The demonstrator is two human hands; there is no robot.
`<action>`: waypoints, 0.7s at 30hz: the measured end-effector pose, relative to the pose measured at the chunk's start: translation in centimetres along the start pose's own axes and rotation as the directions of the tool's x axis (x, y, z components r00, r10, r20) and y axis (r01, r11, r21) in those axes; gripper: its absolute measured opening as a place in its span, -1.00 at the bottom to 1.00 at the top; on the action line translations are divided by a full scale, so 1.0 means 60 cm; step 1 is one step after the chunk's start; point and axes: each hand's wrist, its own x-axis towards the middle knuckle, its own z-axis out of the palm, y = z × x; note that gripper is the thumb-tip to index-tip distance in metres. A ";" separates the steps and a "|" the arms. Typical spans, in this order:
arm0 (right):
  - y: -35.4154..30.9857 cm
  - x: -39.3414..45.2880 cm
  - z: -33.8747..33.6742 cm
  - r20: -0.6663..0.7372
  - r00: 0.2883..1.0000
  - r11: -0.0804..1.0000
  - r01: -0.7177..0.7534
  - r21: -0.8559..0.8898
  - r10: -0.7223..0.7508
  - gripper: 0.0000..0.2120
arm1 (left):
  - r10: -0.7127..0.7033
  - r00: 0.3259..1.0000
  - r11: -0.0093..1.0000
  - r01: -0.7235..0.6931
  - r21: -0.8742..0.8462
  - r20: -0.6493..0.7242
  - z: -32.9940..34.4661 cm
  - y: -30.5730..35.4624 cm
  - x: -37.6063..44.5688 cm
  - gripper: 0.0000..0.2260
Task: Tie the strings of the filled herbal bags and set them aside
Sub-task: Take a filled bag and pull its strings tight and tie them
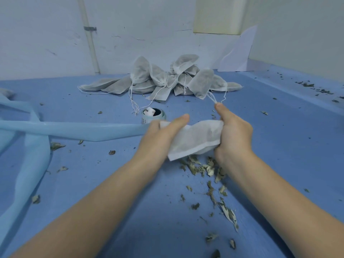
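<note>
White cloth made the herbal bag (195,138), held above the middle of the blue table (279,146). The left hand (163,133) gripped its bottom end. The right hand (232,131) squeezed its neck and pinched the strings (212,96). Pulling tight seemed under way; next comes a knot. The pile of bags (167,79) sat by the far edge. The little jar (153,116) had a label too small to read.

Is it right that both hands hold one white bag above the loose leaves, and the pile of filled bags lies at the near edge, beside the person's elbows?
Not quite. In the head view the pile of filled bags lies at the far side, against the wall.
</note>
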 end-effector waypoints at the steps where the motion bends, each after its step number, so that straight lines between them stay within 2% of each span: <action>1: 0.000 0.004 -0.003 -0.047 0.999 1.000 0.003 0.012 -0.002 -0.73 | -0.050 0.993 0.988 0.064 -0.140 0.107 0.006 -0.006 -0.005 -0.58; 3: 0.000 0.013 -0.010 -0.085 0.994 0.998 0.066 -0.003 -0.066 -0.72 | -0.061 0.972 0.909 0.148 -0.390 0.226 0.014 -0.015 -0.009 -0.73; 5: 0.000 0.017 -0.014 -0.031 0.991 0.990 0.132 -0.040 -0.133 -0.76 | -0.022 0.973 0.851 0.140 -0.507 0.231 0.016 -0.021 -0.005 -0.75; 10: -0.002 0.010 -0.021 0.292 0.937 0.930 0.267 -0.253 -0.189 -0.87 | 0.062 0.992 0.902 -0.009 -0.432 0.109 0.003 -0.025 0.003 -0.80; 13: 0.000 0.006 -0.025 0.434 0.876 0.856 0.380 -0.349 -0.212 -0.90 | 0.060 0.996 0.916 -0.028 -0.401 0.066 -0.001 -0.022 0.005 -0.69; 19: 0.002 0.005 -0.030 0.601 0.762 0.735 0.547 -0.401 -0.240 -0.95 | 0.075 0.984 0.887 0.009 -0.461 0.163 -0.006 -0.014 0.000 -0.60; 21: 0.001 0.003 -0.032 0.648 0.712 0.694 0.611 -0.382 -0.270 -0.94 | 0.058 0.987 0.890 0.016 -0.457 0.147 -0.007 -0.011 -0.001 -0.57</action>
